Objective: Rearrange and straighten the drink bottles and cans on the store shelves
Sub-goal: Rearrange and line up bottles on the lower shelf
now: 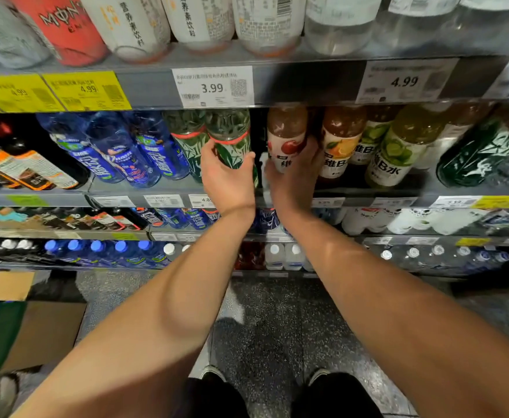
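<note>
Both hands work the middle shelf [168,188] at once. The left hand [227,179] wraps a green-labelled bottle [232,137] at the front edge, probably to square it in its row. The right hand [295,173] cups the cherry-labelled bottle [286,137] just beside it, across a dark gap, likely closing that gap.

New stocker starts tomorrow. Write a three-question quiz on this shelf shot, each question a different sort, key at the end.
1. True or false: the left hand grips a green-labelled bottle.
2. The right hand holds a bottle whose label shows: A) orange B) cherry C) cucumber.
3. Fill in: the white price tag directly above the hands reads ____.

Key: 1 true; 2 B; 3 3.99.
</note>
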